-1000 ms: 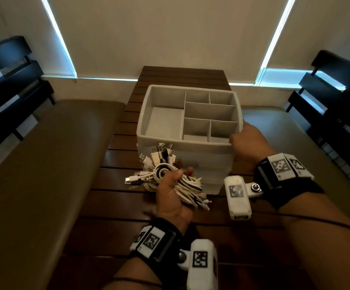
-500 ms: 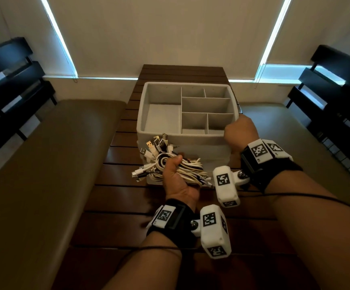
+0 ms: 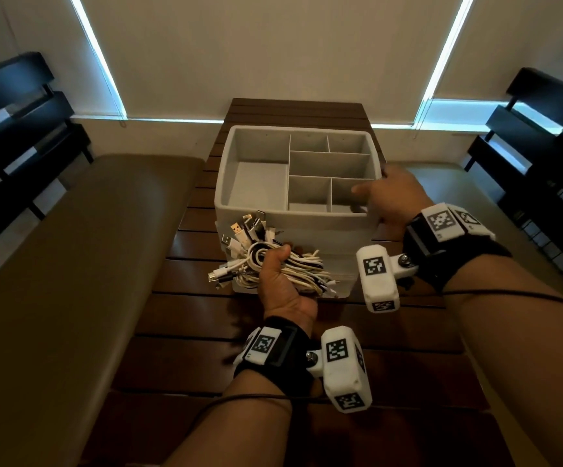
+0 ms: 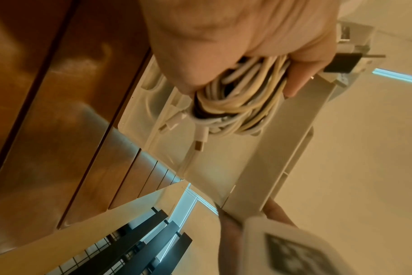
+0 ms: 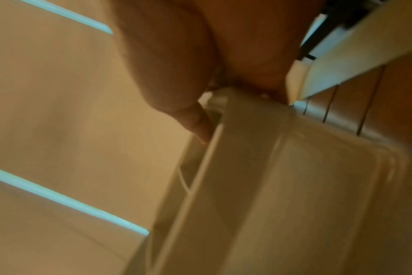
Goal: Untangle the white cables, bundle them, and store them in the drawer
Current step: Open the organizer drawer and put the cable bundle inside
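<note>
Holding: our left hand [image 3: 281, 281] curls round the cables [image 3: 302, 273], a coiled bundle against the organiser [image 3: 293, 217] front. Our right hand [image 3: 394, 197] clasps its right rim, thumb inside. Risk, we judge: loose plugs snagging, coil springing apart. Left wrist view alone shows fingers wrapping the coil's underside.

One white organizer box [image 3: 307, 237] with six open compartments on top, one bundle of white cables [image 3: 293, 269] with too many plugs to count surely, two hands, two wrist cameras, one slatted wooden counter [image 3: 307, 332], two padded benches
</note>
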Demonstrator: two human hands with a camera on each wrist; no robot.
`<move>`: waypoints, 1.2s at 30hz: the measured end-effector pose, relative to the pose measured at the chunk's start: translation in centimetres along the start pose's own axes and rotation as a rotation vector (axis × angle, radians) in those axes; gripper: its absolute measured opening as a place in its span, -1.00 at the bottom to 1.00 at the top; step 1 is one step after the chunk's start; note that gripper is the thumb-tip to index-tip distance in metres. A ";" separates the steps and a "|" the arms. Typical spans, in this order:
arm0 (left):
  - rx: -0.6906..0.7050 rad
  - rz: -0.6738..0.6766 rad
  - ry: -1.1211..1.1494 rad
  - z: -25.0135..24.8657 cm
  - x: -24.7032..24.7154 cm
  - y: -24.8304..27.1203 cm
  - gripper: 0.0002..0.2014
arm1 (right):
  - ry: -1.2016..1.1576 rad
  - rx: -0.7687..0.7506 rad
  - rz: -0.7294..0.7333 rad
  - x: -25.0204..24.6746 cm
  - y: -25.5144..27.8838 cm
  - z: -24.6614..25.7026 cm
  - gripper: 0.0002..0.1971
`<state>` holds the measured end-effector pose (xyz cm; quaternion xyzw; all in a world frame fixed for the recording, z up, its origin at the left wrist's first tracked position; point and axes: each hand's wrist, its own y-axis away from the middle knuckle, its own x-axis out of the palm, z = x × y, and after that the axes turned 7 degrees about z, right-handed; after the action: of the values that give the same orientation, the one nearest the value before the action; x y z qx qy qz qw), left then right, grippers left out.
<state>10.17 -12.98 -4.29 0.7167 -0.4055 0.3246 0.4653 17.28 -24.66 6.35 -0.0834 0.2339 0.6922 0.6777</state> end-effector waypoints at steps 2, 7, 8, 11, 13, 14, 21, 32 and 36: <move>-0.003 0.009 -0.009 0.1 -0.1 -0.1 -0.94 | 0.005 -0.104 0.004 0.2 -0.4 -0.3 -0.45; 0.012 0.039 0.024 0.1 -0.1 -0.2 -0.91 | -0.112 -0.123 0.046 0.6 -0.5 -1.1 -0.35; 0.007 0.040 0.023 0.0 -0.1 -0.1 -0.90 | -0.149 -0.100 0.069 0.5 -0.7 -1.1 -0.24; 0.005 0.042 0.028 -0.2 0.1 0.1 -0.90 | 0.006 -0.186 0.092 0.2 -0.9 -0.6 -0.08; 0.006 0.041 0.025 -0.2 0.0 0.1 -0.89 | 0.177 -0.292 0.064 0.5 -1.0 -0.7 -0.34; 0.001 0.043 0.027 -0.3 0.1 0.2 -0.88 | 0.193 -0.320 0.038 0.6 -1.2 -0.8 -0.50; -0.007 0.054 0.031 0.1 -0.1 1.6 -0.80 | 0.233 -0.295 -0.115 1.5 -1.3 -0.7 -0.91; 0.035 -0.028 -0.077 -2.0 -2.8 5.0 -0.85 | 0.380 -0.286 -0.005 0.8 -1.3 -0.3 -0.84; 0.160 -0.086 -0.309 -5.4 -2.0 5.9 -0.80 | 0.442 -0.299 0.037 0.4 -1.3 -0.1 -0.86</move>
<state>3.54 -8.77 -1.64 0.8094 -0.4143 0.2216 0.3524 18.56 -24.34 5.81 -0.3274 0.2730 0.6964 0.5773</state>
